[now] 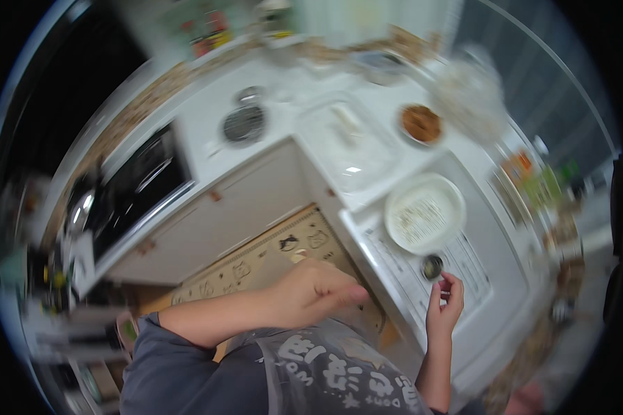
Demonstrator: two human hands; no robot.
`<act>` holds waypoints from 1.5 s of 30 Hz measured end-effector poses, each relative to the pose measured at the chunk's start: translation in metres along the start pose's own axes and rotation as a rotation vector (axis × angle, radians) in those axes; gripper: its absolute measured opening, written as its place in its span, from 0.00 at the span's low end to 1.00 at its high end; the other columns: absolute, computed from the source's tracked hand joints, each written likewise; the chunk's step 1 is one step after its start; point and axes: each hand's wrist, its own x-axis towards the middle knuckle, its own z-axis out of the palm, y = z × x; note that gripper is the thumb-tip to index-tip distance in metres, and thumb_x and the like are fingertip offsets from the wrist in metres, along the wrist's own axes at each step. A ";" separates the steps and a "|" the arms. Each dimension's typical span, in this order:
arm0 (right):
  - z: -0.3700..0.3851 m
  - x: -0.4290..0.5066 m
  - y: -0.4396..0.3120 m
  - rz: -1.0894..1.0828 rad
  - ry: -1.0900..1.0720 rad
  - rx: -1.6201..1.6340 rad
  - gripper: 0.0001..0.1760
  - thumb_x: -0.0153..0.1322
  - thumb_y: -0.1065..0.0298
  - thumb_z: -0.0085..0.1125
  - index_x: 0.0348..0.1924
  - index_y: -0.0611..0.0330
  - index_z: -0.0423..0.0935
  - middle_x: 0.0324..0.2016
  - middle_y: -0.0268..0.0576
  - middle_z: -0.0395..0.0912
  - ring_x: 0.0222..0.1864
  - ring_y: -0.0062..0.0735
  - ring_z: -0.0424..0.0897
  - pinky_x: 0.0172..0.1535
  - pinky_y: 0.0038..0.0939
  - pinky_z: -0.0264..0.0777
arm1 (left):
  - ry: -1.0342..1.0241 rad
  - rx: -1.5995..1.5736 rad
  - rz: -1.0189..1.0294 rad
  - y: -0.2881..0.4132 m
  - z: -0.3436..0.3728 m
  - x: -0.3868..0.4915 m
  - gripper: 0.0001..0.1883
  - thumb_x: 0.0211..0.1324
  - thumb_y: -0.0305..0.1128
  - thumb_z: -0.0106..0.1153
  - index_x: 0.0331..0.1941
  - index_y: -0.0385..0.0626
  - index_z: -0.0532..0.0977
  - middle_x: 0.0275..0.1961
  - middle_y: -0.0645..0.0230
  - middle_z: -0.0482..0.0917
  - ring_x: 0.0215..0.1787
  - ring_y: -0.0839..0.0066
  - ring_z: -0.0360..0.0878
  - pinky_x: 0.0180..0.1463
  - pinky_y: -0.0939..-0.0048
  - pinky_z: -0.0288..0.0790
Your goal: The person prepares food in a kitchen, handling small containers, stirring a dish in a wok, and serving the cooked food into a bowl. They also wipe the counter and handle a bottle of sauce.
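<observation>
My left hand is in front of my apron, above the floor mat, with its thumb pointing right. A small pale thing shows just beyond its knuckles; whether the hand holds it is unclear. My right hand reaches over the white sink. Its thumb and forefinger are bent close together beside a small round dark drain. Any small thing between those fingertips is too blurred to make out. Beyond the drain, a white oval basin with brownish bits on its ridged bottom sits in the sink.
A translucent tray with a pale item lies on the counter left of the sink. Farther back are a bowl of reddish-brown food and a plastic bag. A black cooktop is at left; a patterned mat covers the floor.
</observation>
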 end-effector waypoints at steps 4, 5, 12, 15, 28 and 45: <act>0.063 0.017 -0.029 -0.067 -0.253 0.056 0.11 0.71 0.79 0.55 0.46 0.62 0.76 0.34 0.39 0.73 0.31 0.26 0.74 0.33 0.25 0.70 | 0.647 0.119 -0.350 -0.044 -0.020 -0.112 0.09 0.71 0.30 0.49 0.51 0.45 0.74 0.36 0.62 0.80 0.35 0.72 0.78 0.42 0.68 0.69; 0.078 0.017 -0.039 -0.045 -0.299 0.059 0.10 0.71 0.79 0.55 0.46 0.62 0.76 0.34 0.39 0.73 0.31 0.26 0.74 0.33 0.25 0.70 | 0.692 0.112 -0.442 -0.049 -0.029 -0.139 0.11 0.71 0.29 0.48 0.54 0.46 0.73 0.37 0.62 0.80 0.36 0.74 0.78 0.43 0.70 0.69; 0.218 -0.044 -0.140 -0.154 -0.539 0.109 0.08 0.71 0.76 0.56 0.43 0.64 0.76 0.33 0.42 0.76 0.30 0.27 0.77 0.33 0.25 0.73 | 1.103 0.153 -0.852 -0.065 -0.133 -0.327 0.13 0.70 0.25 0.42 0.51 0.45 0.75 0.38 0.69 0.76 0.39 0.81 0.72 0.44 0.78 0.68; 0.293 -0.091 -0.183 -0.299 -0.606 0.017 0.07 0.70 0.77 0.58 0.41 0.65 0.75 0.33 0.46 0.75 0.29 0.32 0.78 0.31 0.27 0.74 | 1.435 0.669 -0.497 -0.071 -0.255 -0.462 0.12 0.68 0.24 0.41 0.41 0.45 0.77 0.33 0.63 0.75 0.34 0.73 0.76 0.42 0.69 0.71; 0.512 -0.313 -0.336 -0.066 -1.375 0.128 0.19 0.75 0.58 0.55 0.52 0.61 0.79 0.41 0.55 0.81 0.46 0.44 0.81 0.51 0.36 0.75 | 0.953 1.258 -1.117 -0.176 -0.700 -0.753 0.20 0.51 0.48 0.66 0.42 0.45 0.82 0.39 0.51 0.84 0.47 0.53 0.83 0.52 0.57 0.75; 0.770 -0.500 -0.591 -0.678 -1.437 0.373 0.14 0.72 0.60 0.59 0.41 0.63 0.78 0.34 0.54 0.79 0.37 0.55 0.80 0.42 0.44 0.75 | 0.846 1.038 -0.770 -0.139 -0.742 -0.808 0.21 0.44 0.50 0.69 0.25 0.40 0.82 0.26 0.57 0.84 0.28 0.63 0.83 0.41 0.66 0.76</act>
